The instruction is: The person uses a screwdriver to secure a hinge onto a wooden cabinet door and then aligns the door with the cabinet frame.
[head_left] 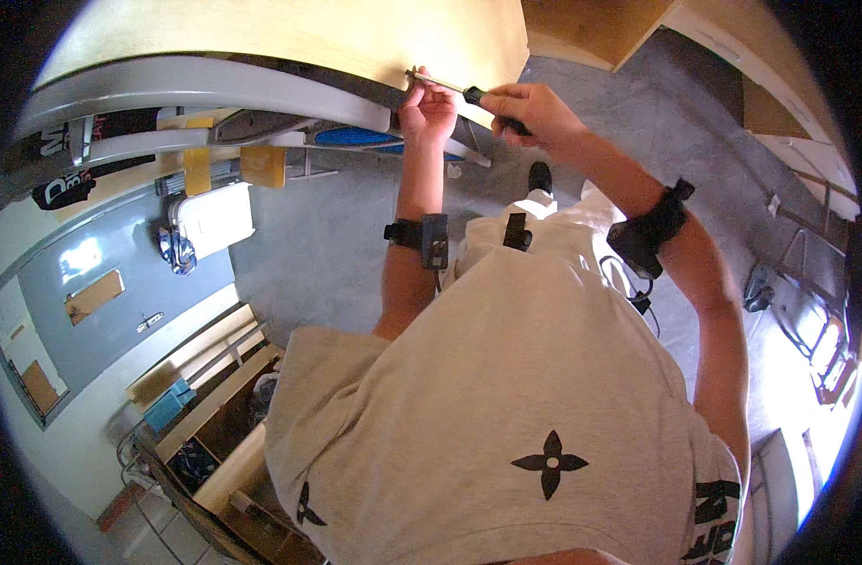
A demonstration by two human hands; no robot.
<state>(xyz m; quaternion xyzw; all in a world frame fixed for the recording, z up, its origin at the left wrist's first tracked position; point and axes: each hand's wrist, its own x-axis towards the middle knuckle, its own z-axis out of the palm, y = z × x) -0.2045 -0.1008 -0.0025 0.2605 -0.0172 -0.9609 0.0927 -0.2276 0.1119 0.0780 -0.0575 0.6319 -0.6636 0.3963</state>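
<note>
My right hand [536, 113] is closed around the black handle of a screwdriver [448, 84]. Its thin metal shaft points left, and the tip meets or nearly meets a small dark spot at the lower edge of a pale wooden panel [290, 30]. My left hand [429, 111] is raised below that tip, palm partly showing. Its fingers are curled in beside the end of the shaft, and whatever they pinch is too small to make out. A grey metal tube frame [233, 83] runs under the panel, left of my left hand.
Blue material [356, 137] lies beneath the grey frame. A brown wooden cabinet [582, 28] stands at the far right. Behind on the left are a white container [214, 224] and a wooden crate [247, 452] with things in it. Metal-framed furniture [808, 311] stands at right.
</note>
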